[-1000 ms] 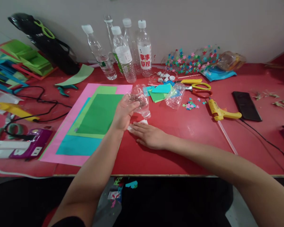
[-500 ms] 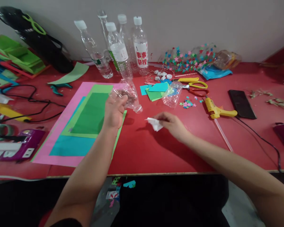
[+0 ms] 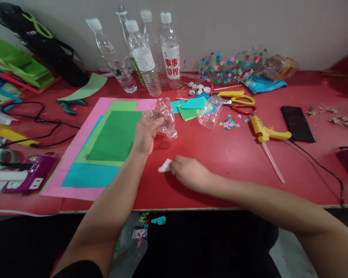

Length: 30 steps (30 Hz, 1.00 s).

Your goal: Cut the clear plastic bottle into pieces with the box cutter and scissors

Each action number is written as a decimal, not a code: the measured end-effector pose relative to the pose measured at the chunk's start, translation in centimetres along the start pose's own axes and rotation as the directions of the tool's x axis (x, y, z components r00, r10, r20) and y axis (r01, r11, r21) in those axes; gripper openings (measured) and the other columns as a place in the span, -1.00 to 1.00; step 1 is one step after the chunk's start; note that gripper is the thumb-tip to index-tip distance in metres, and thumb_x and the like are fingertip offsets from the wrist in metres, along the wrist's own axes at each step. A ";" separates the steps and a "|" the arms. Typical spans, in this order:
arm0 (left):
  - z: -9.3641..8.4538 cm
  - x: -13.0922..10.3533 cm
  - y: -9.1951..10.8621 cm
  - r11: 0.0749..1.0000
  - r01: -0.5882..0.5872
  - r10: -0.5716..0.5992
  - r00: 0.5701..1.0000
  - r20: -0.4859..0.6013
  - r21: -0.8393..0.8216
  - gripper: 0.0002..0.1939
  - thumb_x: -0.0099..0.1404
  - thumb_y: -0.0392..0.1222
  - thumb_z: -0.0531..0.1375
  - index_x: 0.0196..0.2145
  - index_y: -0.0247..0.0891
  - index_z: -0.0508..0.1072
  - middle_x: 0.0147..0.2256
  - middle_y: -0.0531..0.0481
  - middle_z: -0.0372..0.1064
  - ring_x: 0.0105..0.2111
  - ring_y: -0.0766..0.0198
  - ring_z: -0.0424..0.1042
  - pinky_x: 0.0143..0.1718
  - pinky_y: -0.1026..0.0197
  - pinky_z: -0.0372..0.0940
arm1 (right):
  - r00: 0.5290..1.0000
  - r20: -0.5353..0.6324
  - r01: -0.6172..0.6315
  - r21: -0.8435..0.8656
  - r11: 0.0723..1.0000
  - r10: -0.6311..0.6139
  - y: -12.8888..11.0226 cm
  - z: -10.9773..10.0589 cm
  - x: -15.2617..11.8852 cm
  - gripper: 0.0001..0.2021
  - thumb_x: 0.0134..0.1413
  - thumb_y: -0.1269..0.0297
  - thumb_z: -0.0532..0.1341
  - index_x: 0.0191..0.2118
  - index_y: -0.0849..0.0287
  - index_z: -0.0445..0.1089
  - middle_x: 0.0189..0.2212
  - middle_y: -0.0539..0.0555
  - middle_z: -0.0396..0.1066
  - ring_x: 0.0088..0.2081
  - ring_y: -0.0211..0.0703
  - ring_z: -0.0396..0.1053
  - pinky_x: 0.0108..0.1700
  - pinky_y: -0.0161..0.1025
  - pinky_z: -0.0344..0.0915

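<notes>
A clear plastic bottle piece (image 3: 167, 116) with its neck tipped down and to the right is gripped by my left hand (image 3: 146, 133), over the right edge of the coloured paper sheets (image 3: 116, 135). My right hand (image 3: 191, 173) pinches a crumpled white tissue (image 3: 165, 166) close to the red tabletop, nearer the front edge. Another clear plastic piece (image 3: 211, 112) lies just beyond, beside small blue and green paper pieces (image 3: 193, 103).
Several plastic bottles (image 3: 143, 61) stand along the wall. Star-shaped cutouts (image 3: 229, 122), scissors (image 3: 240, 104), a yellow glue gun (image 3: 265, 130) and a phone (image 3: 298, 123) lie to the right. A purple power strip (image 3: 31, 175) and cables are at left.
My right hand has moved left and toward the front edge with the tissue. My left hand has shifted slightly right, and the bottle piece in it has turned more upright.
</notes>
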<state>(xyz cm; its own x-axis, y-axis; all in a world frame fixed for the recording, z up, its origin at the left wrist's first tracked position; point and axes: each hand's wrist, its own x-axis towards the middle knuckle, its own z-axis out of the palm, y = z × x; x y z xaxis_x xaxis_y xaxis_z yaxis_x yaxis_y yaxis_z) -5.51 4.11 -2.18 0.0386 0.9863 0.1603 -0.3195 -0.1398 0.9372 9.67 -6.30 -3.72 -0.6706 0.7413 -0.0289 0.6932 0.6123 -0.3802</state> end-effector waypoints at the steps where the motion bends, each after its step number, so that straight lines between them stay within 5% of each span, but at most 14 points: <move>1: 0.1 0.0 -0.1 1.000 0.002 -0.002 1.000 -0.003 0.009 -0.73 0.05 -0.09 0.40 -0.30 -0.20 0.48 -0.34 0.04 0.49 -0.28 0.23 0.52 -0.07 0.05 0.36 | 0.997 0.025 0.071 -0.004 0.997 -0.071 -1.4 0.5 -0.3 -0.80 0.32 0.50 0.08 -0.09 0.36 0.43 -0.24 0.21 0.43 -0.29 -0.12 0.40 -0.30 -0.24 0.27; 4: 0.5 0.1 -0.1 0.999 0.005 -0.005 1.000 0.005 0.033 -0.73 0.03 -0.09 0.40 -0.32 -0.19 0.49 -0.34 0.06 0.51 -0.31 0.24 0.52 -0.09 0.07 0.39 | 0.970 0.041 0.240 0.026 0.970 -0.241 -4.8 2.0 -0.8 -0.80 0.33 0.48 0.09 -0.05 0.37 0.41 -0.22 0.21 0.45 -0.27 -0.10 0.43 -0.31 -0.23 0.30; 7: 1.0 0.0 0.4 0.999 0.009 -0.011 0.999 0.033 0.050 -0.76 0.02 -0.12 0.41 -0.34 -0.14 0.49 -0.36 0.09 0.52 -0.34 0.25 0.52 -0.13 0.09 0.42 | 0.959 0.079 0.254 0.191 0.948 -0.273 -5.6 2.3 -0.4 -0.84 0.30 0.42 0.16 -0.11 0.34 0.46 -0.20 0.18 0.46 -0.27 -0.14 0.43 -0.26 -0.26 0.33; 14: 1.5 0.3 2.5 0.999 0.045 -0.046 0.992 0.117 0.019 -0.77 0.04 -0.12 0.39 -0.32 -0.19 0.52 -0.35 0.04 0.55 -0.32 0.21 0.55 -0.11 0.08 0.44 | 0.990 -0.127 0.009 0.495 0.869 0.062 -1.1 -2.1 -0.1 -0.92 0.24 0.49 0.20 -0.24 0.28 0.46 -0.26 0.07 0.39 -0.31 -0.28 0.37 -0.21 -0.34 0.30; 18: 2.3 0.4 2.8 0.984 0.174 -0.168 0.979 0.118 -0.041 -0.80 0.06 -0.11 0.35 -0.35 -0.23 0.51 -0.36 0.00 0.55 -0.26 0.15 0.57 -0.07 0.04 0.45 | 0.984 -0.139 -0.078 0.226 0.971 0.112 1.7 -2.6 0.1 -0.83 0.25 0.58 0.12 -0.19 0.32 0.45 -0.18 0.18 0.38 -0.24 -0.21 0.38 -0.11 -0.26 0.31; 23: 3.0 0.6 2.0 0.948 0.301 -0.290 0.950 0.113 -0.102 -0.80 0.10 -0.10 0.31 -0.33 -0.23 0.50 -0.35 0.00 0.55 -0.26 0.17 0.58 -0.07 0.06 0.46 | 0.992 -0.128 -0.004 0.053 0.999 0.011 3.4 -0.9 0.3 -0.76 0.25 0.60 0.06 -0.18 0.36 0.47 -0.21 0.22 0.39 -0.25 -0.14 0.37 -0.11 -0.22 0.32; 27: 3.2 1.2 1.8 0.943 0.321 -0.309 0.941 0.136 -0.083 -0.83 0.11 -0.09 0.29 -0.36 -0.21 0.49 -0.37 -0.01 0.54 -0.28 0.16 0.58 -0.08 0.05 0.47 | 0.994 -0.108 0.006 0.132 0.991 0.009 1.4 0.0 0.5 -0.77 0.24 0.59 0.07 -0.19 0.36 0.48 -0.16 0.27 0.43 -0.20 -0.13 0.41 -0.09 -0.21 0.35; 29: 3.3 1.5 2.1 0.943 0.328 -0.315 0.933 0.173 -0.050 -0.80 0.12 -0.07 0.29 -0.34 -0.23 0.50 -0.37 -0.03 0.54 -0.27 0.14 0.59 -0.08 0.03 0.46 | 0.987 -0.004 0.154 0.269 0.951 -0.158 -0.8 0.0 0.5 -0.82 0.19 0.55 0.16 -0.16 0.34 0.48 -0.11 0.26 0.48 -0.13 -0.11 0.45 -0.05 -0.24 0.36; 30: 3.5 1.6 2.3 0.942 0.333 -0.320 0.928 0.191 -0.035 -0.78 0.12 -0.06 0.30 -0.33 -0.24 0.51 -0.36 -0.04 0.54 -0.27 0.13 0.59 -0.08 0.02 0.46 | 0.937 0.045 0.303 0.384 0.872 -0.345 -1.9 -0.1 0.5 -0.79 0.18 0.54 0.18 -0.09 0.29 0.47 -0.05 0.21 0.49 -0.06 -0.15 0.45 0.00 -0.29 0.35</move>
<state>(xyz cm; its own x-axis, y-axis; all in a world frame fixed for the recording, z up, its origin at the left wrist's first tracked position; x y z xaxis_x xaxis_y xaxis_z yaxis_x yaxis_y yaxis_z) -2.91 5.02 1.32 0.3190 0.9432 -0.0925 -0.3209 0.1993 0.9259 8.04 -7.10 -2.92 -0.8799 0.4710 0.0627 0.2999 0.6529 -0.6956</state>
